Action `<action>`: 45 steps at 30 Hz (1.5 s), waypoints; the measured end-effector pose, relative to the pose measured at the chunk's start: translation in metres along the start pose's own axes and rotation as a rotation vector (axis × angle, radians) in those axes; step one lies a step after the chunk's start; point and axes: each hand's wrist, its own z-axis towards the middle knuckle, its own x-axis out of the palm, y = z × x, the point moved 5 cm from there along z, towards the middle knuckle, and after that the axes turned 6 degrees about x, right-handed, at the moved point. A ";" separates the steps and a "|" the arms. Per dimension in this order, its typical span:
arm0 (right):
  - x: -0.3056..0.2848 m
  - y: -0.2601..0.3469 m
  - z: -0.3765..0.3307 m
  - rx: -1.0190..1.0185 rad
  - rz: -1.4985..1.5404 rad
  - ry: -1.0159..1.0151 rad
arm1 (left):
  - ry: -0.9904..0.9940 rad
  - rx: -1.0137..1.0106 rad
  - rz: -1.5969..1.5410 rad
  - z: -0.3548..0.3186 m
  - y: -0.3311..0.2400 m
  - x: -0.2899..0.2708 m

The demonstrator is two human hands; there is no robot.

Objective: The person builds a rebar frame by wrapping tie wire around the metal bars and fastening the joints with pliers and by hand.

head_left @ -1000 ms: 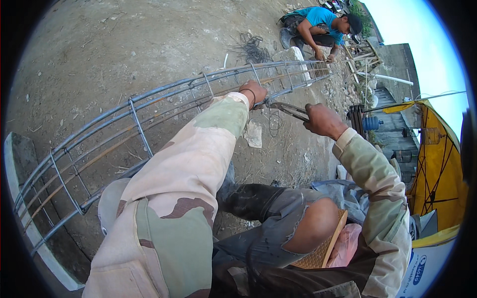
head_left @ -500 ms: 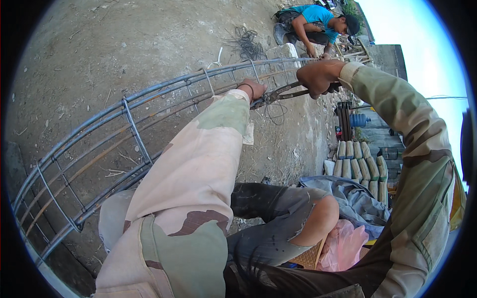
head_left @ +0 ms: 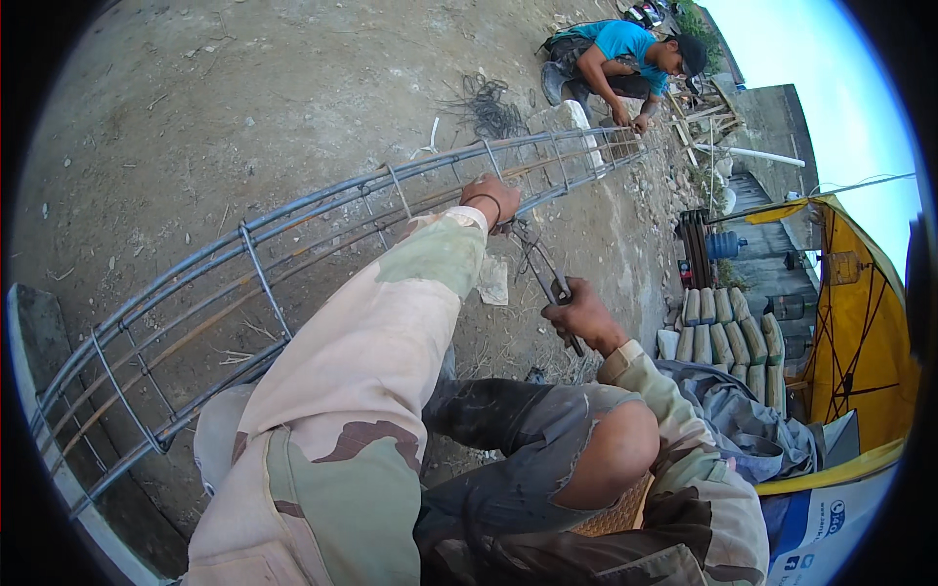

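Right hand (head_left: 586, 314): fingers wrapped around the handles of the pincers (head_left: 547, 264).
Left hand (head_left: 491, 198): laid on the rebar cage (head_left: 262, 269); I cannot tell what its hidden fingers clasp.
Pincers: just beside the left hand, at the cage's near side.
Risk: I judge a slip of the head could nip those fingers, cause being their closeness.
Pincers' axis: slanted, head up-left toward the left hand.
Cage axis: lengthwise, near left to far right, toward a crouching co-worker (head_left: 620, 73).
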 end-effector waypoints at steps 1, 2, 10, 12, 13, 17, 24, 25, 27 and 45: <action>0.006 -0.002 -0.004 0.019 0.098 0.033 | 0.097 -0.088 -0.093 -0.002 0.005 0.006; 0.007 -0.001 -0.006 0.047 0.186 0.074 | 0.103 -0.080 -0.091 -0.003 0.004 0.005; -0.065 0.056 -0.018 -0.453 -0.791 -0.263 | -0.160 0.095 0.182 -0.025 -0.015 -0.011; -0.071 0.068 -0.030 -0.567 -1.151 -0.369 | -0.132 0.095 0.160 -0.030 -0.019 -0.013; -0.075 0.075 -0.032 -0.566 -1.155 -0.369 | -0.093 0.061 0.134 -0.032 -0.018 -0.012; -0.091 0.114 -0.036 -0.808 -1.519 -0.526 | -0.056 0.021 0.082 -0.030 -0.015 -0.010; -0.105 0.174 -0.002 -1.095 -1.763 -0.506 | 0.113 0.160 0.142 0.033 0.001 0.030; -0.101 0.183 0.009 -1.032 -1.804 -0.470 | 0.084 0.259 0.315 0.044 -0.001 0.040; -0.099 0.202 0.014 -1.106 -1.656 -0.553 | 0.056 0.520 0.465 0.068 0.006 0.056; -0.118 0.103 -0.006 -0.867 -1.460 -0.252 | -0.195 0.167 0.221 0.022 0.010 0.007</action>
